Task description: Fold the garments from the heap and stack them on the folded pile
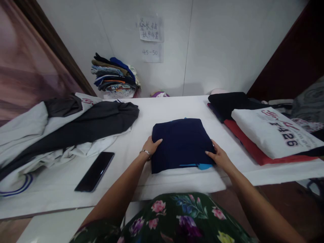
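A folded navy garment (pixel 181 143) lies flat in front of me, with bits of bright blue cloth showing at its near and far edges. At its left side my left hand (pixel 152 146) grips the edge, thumb on top and the other fingers mostly hidden. My right hand (pixel 218 155) holds the opposite edge the same way, its thumb pressing the cloth from above. The garment rests on the white tabletop (pixel 136 168).
Loose grey and white clothes (pixel 101 118) are heaped at the left, behind a black phone (pixel 95 172). Folded clothes, topped by a white printed one (pixel 273 131), lie at the right. A stack of folded clothes (pixel 115 74) stands by the wall, below two paper notes (pixel 152 40).
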Available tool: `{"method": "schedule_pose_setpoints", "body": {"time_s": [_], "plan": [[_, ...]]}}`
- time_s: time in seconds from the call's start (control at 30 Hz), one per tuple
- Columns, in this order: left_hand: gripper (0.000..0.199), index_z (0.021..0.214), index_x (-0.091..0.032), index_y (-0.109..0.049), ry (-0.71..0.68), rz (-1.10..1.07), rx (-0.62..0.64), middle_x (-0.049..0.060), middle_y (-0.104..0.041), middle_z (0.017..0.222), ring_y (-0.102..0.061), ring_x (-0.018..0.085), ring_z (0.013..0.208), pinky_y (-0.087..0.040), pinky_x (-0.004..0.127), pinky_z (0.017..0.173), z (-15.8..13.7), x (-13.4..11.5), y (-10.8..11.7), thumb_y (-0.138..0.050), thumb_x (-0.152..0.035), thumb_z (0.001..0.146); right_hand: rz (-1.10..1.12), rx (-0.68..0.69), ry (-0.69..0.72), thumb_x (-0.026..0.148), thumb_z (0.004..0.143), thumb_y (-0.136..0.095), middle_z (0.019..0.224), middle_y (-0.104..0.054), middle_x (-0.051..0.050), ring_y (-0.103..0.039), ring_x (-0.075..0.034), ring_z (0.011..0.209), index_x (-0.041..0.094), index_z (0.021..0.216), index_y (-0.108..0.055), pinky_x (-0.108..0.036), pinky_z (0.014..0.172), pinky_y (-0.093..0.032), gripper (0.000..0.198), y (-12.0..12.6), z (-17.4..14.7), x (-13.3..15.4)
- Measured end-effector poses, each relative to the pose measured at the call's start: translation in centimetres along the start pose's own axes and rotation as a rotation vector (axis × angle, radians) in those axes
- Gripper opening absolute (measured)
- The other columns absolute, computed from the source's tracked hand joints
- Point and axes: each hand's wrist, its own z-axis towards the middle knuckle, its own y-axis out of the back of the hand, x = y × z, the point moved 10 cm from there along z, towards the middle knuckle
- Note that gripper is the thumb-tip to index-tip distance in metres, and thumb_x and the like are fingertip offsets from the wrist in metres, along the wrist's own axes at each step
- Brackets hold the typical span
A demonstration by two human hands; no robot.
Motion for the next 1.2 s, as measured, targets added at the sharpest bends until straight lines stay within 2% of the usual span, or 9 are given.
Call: {"method": "schedule_pose_setpoints", "body": {"time_s": [0.13, 0.3, 0.37, 0.47, 0.7, 0.83, 0.97, 1.1, 1.2], "plan": [[0.064, 0.132, -0.013, -0.047, -0.193, 0.267, -0.098, 0.017, -0.056, 0.131, -0.052, 0.030, 0.122, -0.039, 0.039, 0.103, 0.5, -3.6, 1.2, -0.060, -0.050, 0.081, -0.424, -0.126, 0.245, 0.046, 0.081, -0.058, 0.153, -0.030, -0.008, -0.025, -0.029, 0.141, 0.024, 0.145, -0.035, -0.051, 0.115, -0.023, 0.072, 0.3, -0.8, 5.0], [0.053, 0.138, -0.016, -0.043, -0.524, 0.488, -0.094, 0.012, -0.033, 0.152, -0.025, 0.025, 0.141, -0.018, 0.040, 0.115, 2.0, -11.0, -2.0, -0.041, -0.044, 0.092, -0.645, 0.100, 0.503, 0.052, 0.090, -0.045, 0.156, -0.023, -0.004, -0.015, -0.027, 0.144, 0.029, 0.146, -0.035, -0.052, 0.115, -0.016, 0.061, -7.0, -1.2, 11.0], [0.054, 0.140, -0.021, -0.041, -0.500, 0.553, 0.007, 0.008, -0.027, 0.155, -0.019, 0.026, 0.143, -0.011, 0.047, 0.116, 3.6, -11.4, -4.1, -0.037, -0.048, 0.093, -0.755, 0.212, 0.508, 0.054, 0.090, -0.043, 0.156, -0.024, -0.004, -0.014, -0.028, 0.144, 0.031, 0.145, -0.035, -0.055, 0.114, -0.012, 0.060, -10.0, -1.2, 10.4], [0.063, 0.139, -0.021, -0.042, -0.362, 0.609, 0.183, 0.011, -0.037, 0.150, -0.028, 0.030, 0.139, -0.012, 0.055, 0.113, 6.1, -9.6, -6.5, -0.032, -0.060, 0.090, -0.846, 0.280, 0.476, 0.056, 0.092, -0.038, 0.155, -0.024, -0.008, -0.015, -0.029, 0.144, 0.029, 0.146, -0.034, -0.057, 0.113, -0.012, 0.061, -12.0, -1.1, 8.2], [0.069, 0.139, -0.021, -0.042, -0.291, 0.600, 0.180, 0.012, -0.042, 0.147, -0.033, 0.030, 0.137, -0.018, 0.053, 0.111, 7.1, -8.7, -6.5, -0.019, -0.064, 0.090, -0.870, 0.268, 0.471, 0.059, 0.092, -0.032, 0.157, -0.020, -0.006, -0.012, -0.027, 0.145, 0.030, 0.147, -0.031, -0.055, 0.114, -0.012, 0.062, -12.0, -1.3, 6.9], [0.072, 0.146, -0.023, -0.031, -0.481, 0.654, 0.147, 0.007, -0.020, 0.157, -0.014, 0.028, 0.144, -0.008, 0.056, 0.113, 4.9, -11.5, -7.9, -0.021, -0.066, 0.089, -0.829, 0.304, 0.432, 0.058, 0.092, -0.036, 0.157, -0.019, -0.007, -0.010, -0.027, 0.145, 0.027, 0.147, -0.032, -0.055, 0.114, -0.010, 0.063, -11.8, -1.3, 7.0], [0.072, 0.148, -0.023, -0.028, -0.583, 0.740, 0.277, 0.006, -0.021, 0.157, -0.016, 0.026, 0.144, -0.008, 0.055, 0.114, 3.2, -11.5, -10.9, -0.018, -0.066, 0.090, -0.691, 0.378, 0.369, 0.058, 0.092, -0.037, 0.155, -0.024, -0.007, -0.014, -0.025, 0.144, 0.028, 0.145, -0.035, -0.053, 0.114, -0.012, 0.061, -10.7, -0.2, 7.7], [0.073, 0.148, -0.022, -0.028, -0.582, 0.749, 0.264, 0.008, -0.022, 0.156, -0.016, 0.027, 0.144, -0.008, 0.056, 0.114, 3.3, -11.0, -11.1, -0.019, -0.065, 0.090, -0.687, 0.181, 0.343, 0.055, 0.092, -0.039, 0.157, -0.019, -0.008, -0.011, -0.027, 0.145, 0.028, 0.146, -0.035, -0.055, 0.113, -0.015, 0.060, -8.0, 3.8, 9.3], [0.072, 0.147, -0.022, -0.029, -0.587, 0.723, 0.243, 0.008, -0.024, 0.156, -0.017, 0.027, 0.144, -0.008, 0.056, 0.114, 3.2, -11.1, -10.8, -0.020, -0.065, 0.090, -0.755, 0.105, 0.246, 0.055, 0.091, -0.040, 0.157, -0.018, -0.010, -0.010, -0.030, 0.144, 0.025, 0.146, -0.033, -0.058, 0.112, -0.014, 0.064, -7.4, 7.0, 7.5]]}}
